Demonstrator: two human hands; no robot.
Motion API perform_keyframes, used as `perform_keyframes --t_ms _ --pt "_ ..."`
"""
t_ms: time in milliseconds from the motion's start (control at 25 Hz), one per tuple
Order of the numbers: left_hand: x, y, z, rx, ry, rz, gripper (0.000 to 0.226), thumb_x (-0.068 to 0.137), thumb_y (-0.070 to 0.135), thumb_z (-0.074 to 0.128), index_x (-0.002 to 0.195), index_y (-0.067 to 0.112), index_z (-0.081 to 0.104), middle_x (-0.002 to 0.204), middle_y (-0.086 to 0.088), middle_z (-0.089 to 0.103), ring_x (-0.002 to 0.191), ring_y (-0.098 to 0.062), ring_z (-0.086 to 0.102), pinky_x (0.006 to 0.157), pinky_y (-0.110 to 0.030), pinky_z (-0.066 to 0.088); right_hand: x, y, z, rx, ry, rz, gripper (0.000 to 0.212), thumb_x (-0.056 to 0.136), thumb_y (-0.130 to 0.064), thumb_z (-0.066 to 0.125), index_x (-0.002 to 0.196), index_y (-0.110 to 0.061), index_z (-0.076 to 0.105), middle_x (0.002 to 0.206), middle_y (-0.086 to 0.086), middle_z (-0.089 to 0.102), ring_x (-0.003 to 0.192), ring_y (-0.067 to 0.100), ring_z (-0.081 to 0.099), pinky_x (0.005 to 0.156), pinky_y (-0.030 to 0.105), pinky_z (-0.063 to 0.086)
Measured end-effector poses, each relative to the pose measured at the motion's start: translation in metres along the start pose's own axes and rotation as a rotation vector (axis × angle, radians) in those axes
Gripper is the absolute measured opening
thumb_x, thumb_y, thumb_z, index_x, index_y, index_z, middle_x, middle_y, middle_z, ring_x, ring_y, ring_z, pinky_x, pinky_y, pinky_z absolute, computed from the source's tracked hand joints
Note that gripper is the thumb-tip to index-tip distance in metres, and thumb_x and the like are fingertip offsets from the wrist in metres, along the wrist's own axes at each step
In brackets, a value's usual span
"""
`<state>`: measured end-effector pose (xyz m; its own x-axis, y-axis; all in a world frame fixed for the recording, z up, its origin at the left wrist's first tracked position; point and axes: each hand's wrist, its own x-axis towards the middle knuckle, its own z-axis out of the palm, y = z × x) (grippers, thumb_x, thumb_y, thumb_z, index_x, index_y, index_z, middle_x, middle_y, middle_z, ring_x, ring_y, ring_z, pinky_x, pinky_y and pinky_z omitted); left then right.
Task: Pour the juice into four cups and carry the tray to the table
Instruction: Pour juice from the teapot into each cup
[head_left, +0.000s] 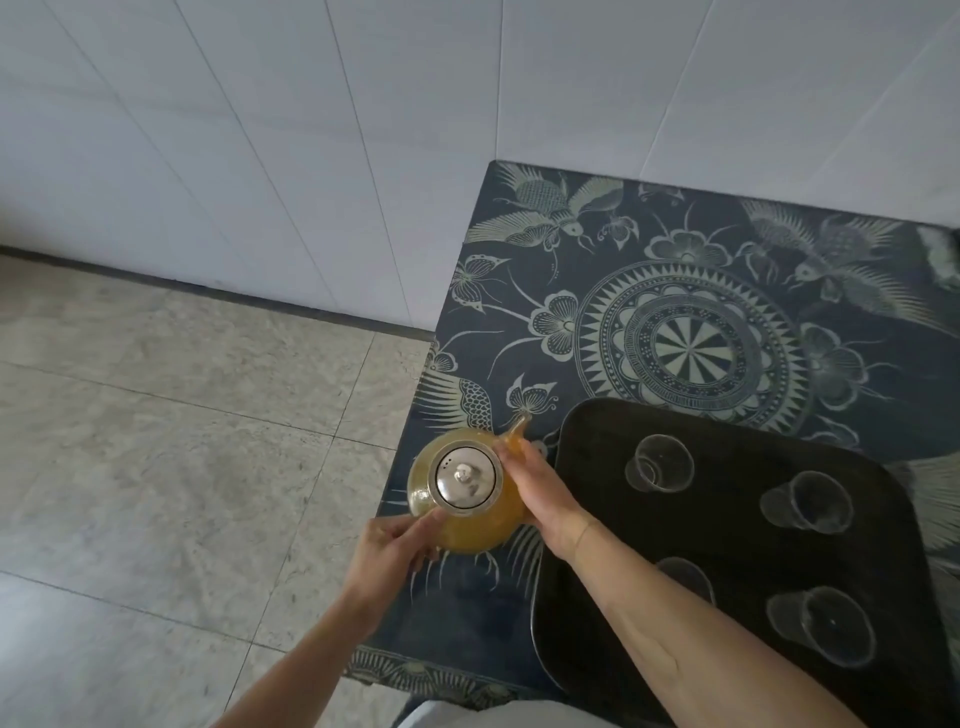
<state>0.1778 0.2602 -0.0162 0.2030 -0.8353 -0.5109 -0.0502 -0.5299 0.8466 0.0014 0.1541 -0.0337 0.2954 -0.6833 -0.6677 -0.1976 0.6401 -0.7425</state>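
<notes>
I think I am in a home, maybe a kitchen or dining corner. The wall (311, 130) has big white tiles, the floor (156, 415) has pale stone tiles, and a blue cloth (675, 291) with birds and flowers covers the table.

Soft even daylight, faint shadows, wide-angle bending at edges
</notes>
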Motion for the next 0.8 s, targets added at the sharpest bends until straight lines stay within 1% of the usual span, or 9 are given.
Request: perform_keyframes --t_ms 120,280,360,440,480,560,640,720,800 --pt "-0.007 0.007 0.001 0.002 -0.019 0.038 0.046 0.078 0.045 0.066 0.054 0.005 0.065 0.042 0.002 0.054 0.038 -0.004 0.039 0.043 -0.015 0.031 -0.014 -0.001 -0.003 0.038 -0.012 -0.014 0.088 0.074 -0.085 0.057 0.145 -0.035 0.044 0.139 -0.006 0.056 0.135 0.023 0.051 0.113 0.060 0.041" --pt "-0.015 0.014 0.000 -0.018 -0.037 0.086 0.049 0.089 0.026 0.066 0.057 -0.011 0.062 0.044 0.000 0.053 0.039 -0.004 0.039 0.044 -0.014 0.032 -0.037 0.000 -0.009 0.067 -0.024 -0.050 0.076 0.080 -0.080 0.058 0.144 -0.040 0.047 0.139 -0.007 0.062 0.131 0.020 0.055 0.113 0.059 0.041" --pt "-0.020 0.018 0.001 -0.021 -0.055 0.111 0.048 0.090 0.021 0.066 0.056 -0.013 0.059 0.044 -0.003 0.053 0.039 -0.005 0.039 0.044 -0.014 0.032 -0.049 0.001 -0.012 0.078 -0.017 -0.066 0.070 0.085 -0.076 0.058 0.144 -0.040 0.048 0.138 -0.009 0.062 0.129 0.017 0.056 0.113 0.058 0.041" --pt "-0.026 0.021 0.002 -0.030 -0.077 0.122 0.050 0.090 0.018 0.065 0.056 -0.017 0.055 0.044 -0.003 0.052 0.040 -0.005 0.039 0.044 -0.014 0.032 -0.061 0.003 -0.015 0.093 -0.009 -0.062 0.075 0.084 -0.077 0.058 0.147 -0.038 0.045 0.139 -0.008 0.061 0.130 0.016 0.055 0.113 0.057 0.041" --pt "-0.031 0.023 0.004 -0.017 -0.089 0.129 0.049 0.090 0.016 0.064 0.055 -0.017 0.055 0.042 -0.001 0.051 0.039 -0.005 0.039 0.043 -0.013 0.032 -0.067 0.005 -0.017 0.099 -0.005 -0.063 0.083 0.080 -0.081 0.058 0.149 -0.038 0.042 0.141 -0.008 0.059 0.132 0.017 0.054 0.114 0.057 0.041" --pt "-0.040 0.027 0.010 -0.002 -0.103 0.135 0.046 0.090 0.014 0.064 0.052 -0.011 0.058 0.040 0.001 0.049 0.038 -0.004 0.038 0.042 -0.012 0.032 -0.080 0.009 -0.022 0.106 0.001 -0.065 0.102 0.068 -0.090 0.060 0.153 -0.039 0.036 0.147 -0.007 0.056 0.136 0.018 0.051 0.114 0.056 0.040" --pt "-0.049 0.027 0.015 -0.007 -0.097 0.143 0.047 0.089 0.015 0.069 0.050 -0.010 0.057 0.041 -0.001 0.049 0.039 -0.005 0.039 0.043 -0.012 0.032 -0.092 0.013 -0.029 0.103 0.001 -0.077 0.114 0.058 -0.092 0.064 0.154 -0.038 0.035 0.146 -0.008 0.056 0.134 0.016 0.052 0.115 0.052 0.041" --pt "-0.057 0.026 0.022 -0.023 -0.095 0.143 0.053 0.082 0.022 0.076 0.052 -0.016 0.055 0.044 -0.006 0.050 0.040 -0.007 0.040 0.043 -0.013 0.033 -0.105 0.016 -0.036 0.100 0.002 -0.097 0.108 0.058 -0.088 0.069 0.150 -0.038 0.041 0.139 -0.011 0.062 0.128 0.012 0.057 0.114 0.048 0.043" --pt "-0.068 0.028 0.032 -0.032 -0.088 0.132 0.055 0.076 0.028 0.079 0.054 -0.016 0.055 0.047 -0.009 0.050 0.041 -0.008 0.039 0.043 -0.014 0.032 -0.118 0.018 -0.044 0.120 0.003 -0.113 0.093 0.064 -0.080 0.069 0.144 -0.039 0.046 0.132 -0.014 0.066 0.124 0.010 0.060 0.113 0.048 0.043"
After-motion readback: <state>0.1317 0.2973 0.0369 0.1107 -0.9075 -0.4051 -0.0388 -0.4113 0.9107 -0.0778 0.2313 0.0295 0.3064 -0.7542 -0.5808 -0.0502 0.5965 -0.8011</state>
